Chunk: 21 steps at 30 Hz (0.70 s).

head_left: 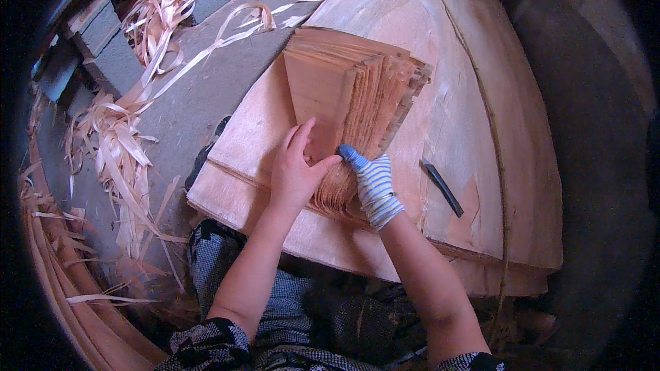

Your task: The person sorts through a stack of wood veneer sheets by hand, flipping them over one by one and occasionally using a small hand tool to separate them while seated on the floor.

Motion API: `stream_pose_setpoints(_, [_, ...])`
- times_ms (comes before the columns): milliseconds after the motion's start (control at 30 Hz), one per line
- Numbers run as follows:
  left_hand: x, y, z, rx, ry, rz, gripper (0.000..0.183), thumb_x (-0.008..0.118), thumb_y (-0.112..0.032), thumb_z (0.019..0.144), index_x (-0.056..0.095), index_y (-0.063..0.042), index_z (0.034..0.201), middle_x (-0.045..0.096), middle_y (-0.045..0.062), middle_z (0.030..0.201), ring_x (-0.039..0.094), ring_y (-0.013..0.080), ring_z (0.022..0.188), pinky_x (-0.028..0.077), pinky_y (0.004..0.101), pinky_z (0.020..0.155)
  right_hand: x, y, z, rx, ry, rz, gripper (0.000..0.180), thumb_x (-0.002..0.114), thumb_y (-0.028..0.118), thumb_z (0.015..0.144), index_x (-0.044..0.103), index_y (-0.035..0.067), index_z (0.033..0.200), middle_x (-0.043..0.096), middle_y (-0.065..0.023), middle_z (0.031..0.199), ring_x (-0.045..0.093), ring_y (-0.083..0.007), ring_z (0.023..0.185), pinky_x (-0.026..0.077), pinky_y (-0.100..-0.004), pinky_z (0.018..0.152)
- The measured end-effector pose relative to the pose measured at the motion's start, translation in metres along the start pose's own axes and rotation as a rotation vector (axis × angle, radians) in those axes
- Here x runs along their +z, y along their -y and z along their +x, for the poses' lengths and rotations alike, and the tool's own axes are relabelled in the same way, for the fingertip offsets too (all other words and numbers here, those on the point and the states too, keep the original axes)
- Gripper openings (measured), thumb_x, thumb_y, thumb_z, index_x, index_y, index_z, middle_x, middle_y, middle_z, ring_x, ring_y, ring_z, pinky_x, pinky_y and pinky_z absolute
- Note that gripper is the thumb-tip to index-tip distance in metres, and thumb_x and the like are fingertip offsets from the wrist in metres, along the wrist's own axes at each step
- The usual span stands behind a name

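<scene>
A thick bundle of thin wood veneer sheets stands tilted on a larger pile of veneer sheets, its layered edges fanned out to the right. My left hand, bare, rests on the bundle's near left part, fingers on its front face and thumb reaching toward the edges. With a blue-and-white striped glove on it, my right hand grips the layered edge near the bottom, its blue thumb tip close to my left thumb. A dark narrow blade-like tool lies on the pile to the right of my gloved hand.
A cord runs lengthwise over the large pile's right side. Tangled veneer strips litter the concrete floor at left, with more heaped by grey blocks. Long curved veneer pieces lie at lower left.
</scene>
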<state>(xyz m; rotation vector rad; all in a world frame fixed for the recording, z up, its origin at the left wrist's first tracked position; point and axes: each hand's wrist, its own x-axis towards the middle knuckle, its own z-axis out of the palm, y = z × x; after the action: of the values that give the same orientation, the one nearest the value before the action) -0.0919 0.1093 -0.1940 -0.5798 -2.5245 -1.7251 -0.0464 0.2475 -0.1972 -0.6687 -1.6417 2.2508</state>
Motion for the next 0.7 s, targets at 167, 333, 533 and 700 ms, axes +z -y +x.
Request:
stream_pose_setpoints(167, [-0.004,0.011,0.003,0.042,-0.007,-0.079,0.061,0.073,-0.014,0.076,0.048,-0.004,0.13,0.054,0.013,0.118,0.059,0.0232,0.099,0.053,0.0306,0.074,0.003,-0.001,0.0,-0.011,0.012,0.054,0.05,0.081,0.015,0.069,0.059,-0.004,0.11,0.066,-0.0117,0.097,0.065,-0.0214,0.081,0.055,-0.0329,0.072])
stream_pose_setpoints(333, [-0.008,0.006,0.0,0.093,0.027,0.143,0.047,0.063,-0.014,0.083,0.052,-0.003,0.127,0.063,0.017,0.1,0.063,0.0303,0.087,0.052,0.0374,0.073,0.0,-0.001,0.001,-0.026,0.027,0.063,0.052,0.081,0.013,0.07,0.058,-0.004,0.113,0.066,-0.0114,0.101,0.065,-0.0221,0.083,0.055,-0.0332,0.074])
stream_pose_setpoints(533, [0.005,-0.009,-0.001,0.111,-0.099,0.356,0.045,0.054,-0.005,0.085,0.051,-0.006,0.129,0.063,0.023,0.097,0.061,0.0379,0.086,0.05,0.0443,0.074,0.002,0.001,-0.002,-0.016,0.031,0.016,0.052,0.081,0.013,0.07,0.058,-0.004,0.113,0.066,-0.0117,0.1,0.065,-0.0221,0.084,0.055,-0.0333,0.075])
stream_pose_setpoints(700, [0.008,-0.001,-0.008,0.365,-0.288,0.462,0.046,0.052,-0.002,0.085,0.05,-0.008,0.131,0.056,0.024,0.115,0.058,0.0394,0.097,0.05,0.0441,0.078,0.003,-0.002,-0.001,-0.046,0.018,0.029,0.051,0.081,0.014,0.069,0.059,-0.005,0.111,0.066,-0.0115,0.1,0.065,-0.0215,0.084,0.055,-0.0325,0.074])
